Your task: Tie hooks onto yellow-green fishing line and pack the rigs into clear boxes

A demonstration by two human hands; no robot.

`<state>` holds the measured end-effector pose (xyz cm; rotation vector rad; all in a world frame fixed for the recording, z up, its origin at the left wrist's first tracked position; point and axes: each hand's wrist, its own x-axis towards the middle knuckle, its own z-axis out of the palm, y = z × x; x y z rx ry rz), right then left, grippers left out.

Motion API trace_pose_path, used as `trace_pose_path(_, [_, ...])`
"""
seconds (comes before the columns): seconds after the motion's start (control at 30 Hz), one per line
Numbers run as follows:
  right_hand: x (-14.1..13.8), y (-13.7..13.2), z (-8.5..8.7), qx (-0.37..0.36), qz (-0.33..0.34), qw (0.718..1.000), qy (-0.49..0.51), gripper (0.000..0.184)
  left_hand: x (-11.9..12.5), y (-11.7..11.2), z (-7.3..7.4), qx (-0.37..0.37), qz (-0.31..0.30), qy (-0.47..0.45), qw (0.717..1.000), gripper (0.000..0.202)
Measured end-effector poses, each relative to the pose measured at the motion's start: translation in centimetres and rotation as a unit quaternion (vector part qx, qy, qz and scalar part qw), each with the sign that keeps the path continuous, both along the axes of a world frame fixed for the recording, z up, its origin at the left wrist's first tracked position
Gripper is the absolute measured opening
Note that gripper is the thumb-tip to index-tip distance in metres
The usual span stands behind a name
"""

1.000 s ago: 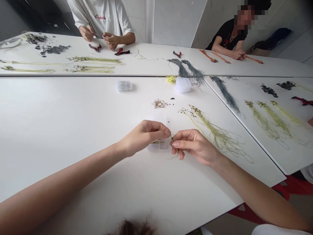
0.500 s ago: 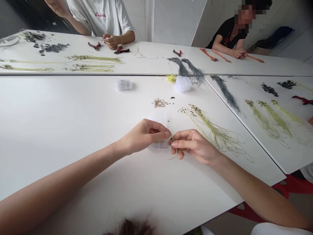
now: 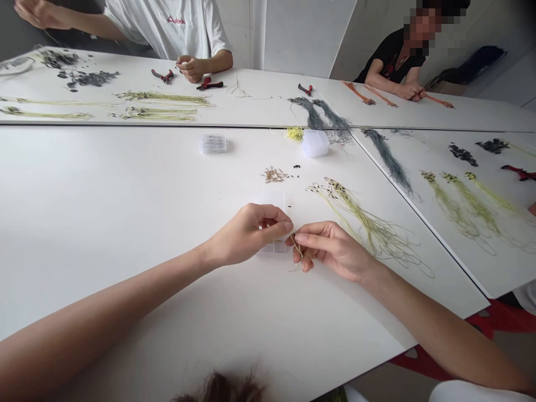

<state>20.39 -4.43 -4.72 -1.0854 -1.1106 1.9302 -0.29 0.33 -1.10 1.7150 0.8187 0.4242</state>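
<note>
Together, the left hand (image 3: 247, 234) and right hand (image 3: 335, 251) pinched a thin yellowish line (image 3: 296, 244), their fingers (image 3: 305, 239) nearly closed. A clear plastic box (image 3: 274, 248) lay beneath.

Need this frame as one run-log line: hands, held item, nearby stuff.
left hand: pinches greenish line | right hand: pinches same line | clear compartment box: under left hand | bundle of hooked green lines: beyond right hand

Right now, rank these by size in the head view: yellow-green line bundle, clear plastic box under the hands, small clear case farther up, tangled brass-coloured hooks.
Yellow-green line bundle; Clear plastic box, partly hidden; Small clear case and brass-coloured hooks: too alike to rank.
</note>
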Motion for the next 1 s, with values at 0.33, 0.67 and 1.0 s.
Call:
trace_pose_path(0.33, [-0.02,-0.07,-0.01,0.003,0.009,1.0,0.021,0.018,0.05,0.1,0.24,0.029,-0.007,0.006,1.0,0.025])
trace_pose_path(0.67, [-0.19,0.1,0.07,0.01,0.023,1.0,0.0,0.019,0.05,-0.04,-0.46,0.043,-0.018,0.001,0.999,0.024])
trace_pose_path(1.0, [-0.38,0.04,-0.22,0.025,0.024,0.999,0.0,0.018,0.17,-0.03,-0.1,0.036,-0.024,0.004,0.999,0.024])
